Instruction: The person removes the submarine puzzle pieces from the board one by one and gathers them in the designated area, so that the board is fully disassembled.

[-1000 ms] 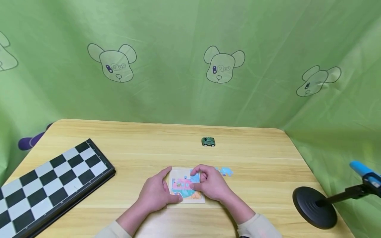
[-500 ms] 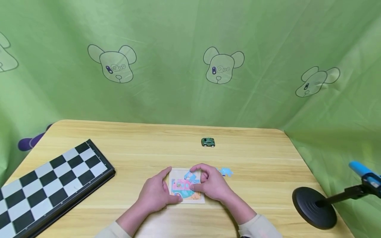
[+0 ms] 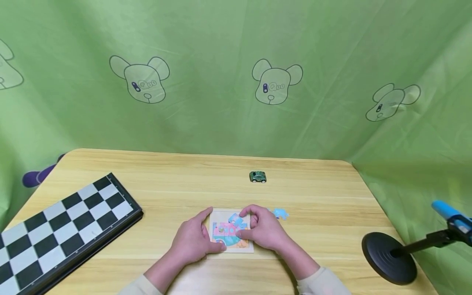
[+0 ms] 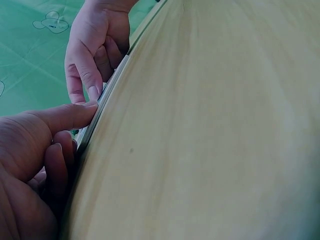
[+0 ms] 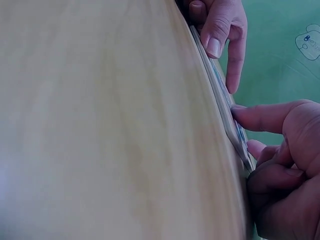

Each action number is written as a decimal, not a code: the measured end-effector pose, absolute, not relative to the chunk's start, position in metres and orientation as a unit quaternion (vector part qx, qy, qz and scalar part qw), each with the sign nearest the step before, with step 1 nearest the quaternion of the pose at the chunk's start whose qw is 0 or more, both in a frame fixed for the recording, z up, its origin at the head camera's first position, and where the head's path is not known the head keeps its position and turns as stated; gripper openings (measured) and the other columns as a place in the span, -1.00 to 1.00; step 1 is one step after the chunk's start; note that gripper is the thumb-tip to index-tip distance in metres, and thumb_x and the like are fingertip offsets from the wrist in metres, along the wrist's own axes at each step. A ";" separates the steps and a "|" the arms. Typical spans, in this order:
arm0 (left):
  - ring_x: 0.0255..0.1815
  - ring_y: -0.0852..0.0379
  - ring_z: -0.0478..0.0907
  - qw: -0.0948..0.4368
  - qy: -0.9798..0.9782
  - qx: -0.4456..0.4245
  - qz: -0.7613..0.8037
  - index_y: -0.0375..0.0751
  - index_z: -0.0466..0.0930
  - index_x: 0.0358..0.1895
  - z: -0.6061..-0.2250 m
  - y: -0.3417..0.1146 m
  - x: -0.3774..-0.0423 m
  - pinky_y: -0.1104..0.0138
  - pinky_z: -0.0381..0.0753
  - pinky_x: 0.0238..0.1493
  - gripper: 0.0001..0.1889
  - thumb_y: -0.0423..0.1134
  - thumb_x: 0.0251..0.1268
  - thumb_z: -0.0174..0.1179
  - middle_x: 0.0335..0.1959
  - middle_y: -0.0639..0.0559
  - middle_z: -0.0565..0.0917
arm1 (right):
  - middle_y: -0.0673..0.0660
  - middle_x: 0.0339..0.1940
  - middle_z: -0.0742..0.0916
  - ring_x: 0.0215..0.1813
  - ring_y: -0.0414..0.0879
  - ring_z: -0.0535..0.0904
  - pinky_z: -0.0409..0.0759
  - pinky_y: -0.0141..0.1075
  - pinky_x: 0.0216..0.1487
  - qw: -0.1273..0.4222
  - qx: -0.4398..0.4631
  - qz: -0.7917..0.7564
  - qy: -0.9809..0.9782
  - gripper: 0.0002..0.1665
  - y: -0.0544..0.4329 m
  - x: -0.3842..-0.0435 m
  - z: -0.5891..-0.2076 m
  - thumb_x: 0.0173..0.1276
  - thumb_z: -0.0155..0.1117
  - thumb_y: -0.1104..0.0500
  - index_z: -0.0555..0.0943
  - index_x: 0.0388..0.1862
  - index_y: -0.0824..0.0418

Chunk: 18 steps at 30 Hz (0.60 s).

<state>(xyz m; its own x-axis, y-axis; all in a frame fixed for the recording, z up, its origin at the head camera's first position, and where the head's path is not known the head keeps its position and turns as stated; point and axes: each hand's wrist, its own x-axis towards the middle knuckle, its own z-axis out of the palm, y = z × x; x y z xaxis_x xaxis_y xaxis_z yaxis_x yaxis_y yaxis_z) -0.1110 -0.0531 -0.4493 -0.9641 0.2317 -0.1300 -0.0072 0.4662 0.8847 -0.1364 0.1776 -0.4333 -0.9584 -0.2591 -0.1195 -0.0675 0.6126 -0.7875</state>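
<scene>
A small jigsaw puzzle in a pale frame (image 3: 217, 215) lies at the near middle of the table, with a pink, teal and orange picture in its lower part. My left hand (image 3: 193, 239) grips the frame at its left side, index finger by the far corner and thumb on the near edge. At the puzzle's right side, my right hand (image 3: 263, 229) has thumb and index finger bent about a tilted blue puzzle piece (image 3: 236, 219), its thumb pressing on the picture. Both thumbs also show on the thin frame in the right wrist view, the right thumb (image 5: 245, 116) nearer the camera.
Loose blue puzzle pieces (image 3: 281, 213) lie right of the right hand. Beyond stands a green toy car (image 3: 257, 176). A black-and-white chessboard (image 3: 70, 225) covers the table's left side, and a black round-based stand (image 3: 389, 258) with a blue-tipped arm is at the right. Green curtain (image 3: 221, 102) hangs behind.
The blue piece under the right hand has turned and shifted left on the puzzle. The right index finger has drawn slightly to the right. My left hand keeps its place on the frame.
</scene>
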 end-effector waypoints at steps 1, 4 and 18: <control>-0.76 0.14 0.45 0.118 0.848 0.065 0.513 -0.28 0.25 0.49 -0.449 -0.053 -0.111 0.31 0.38 -0.72 0.14 -0.16 -0.30 0.67 -0.64 0.04 0.52 | -0.03 -0.68 0.42 -0.61 -0.17 0.26 0.33 -0.30 -0.46 0.112 -0.092 -0.431 0.891 -0.52 0.178 -0.136 -0.433 0.00 0.65 0.22 0.64 -0.09 0.16; -0.76 0.13 0.46 0.121 0.847 0.060 0.513 -0.27 0.25 0.50 -0.449 -0.053 -0.112 0.32 0.38 -0.72 0.13 -0.16 -0.29 0.67 -0.64 0.03 0.53 | -0.03 -0.69 0.41 -0.62 -0.17 0.25 0.34 -0.30 -0.46 0.113 -0.096 -0.435 0.888 -0.56 0.180 -0.134 -0.433 0.01 0.65 0.23 0.64 -0.14 0.18; -0.74 0.13 0.44 0.112 0.859 0.061 0.496 -0.27 0.25 0.50 -0.449 -0.052 -0.111 0.30 0.38 -0.69 0.16 -0.12 -0.33 0.68 -0.63 0.06 0.52 | -0.03 -0.69 0.37 -0.63 -0.18 0.23 0.36 -0.31 -0.41 0.115 -0.110 -0.454 0.877 -0.55 0.177 -0.135 -0.434 0.07 0.60 0.28 0.66 -0.04 0.18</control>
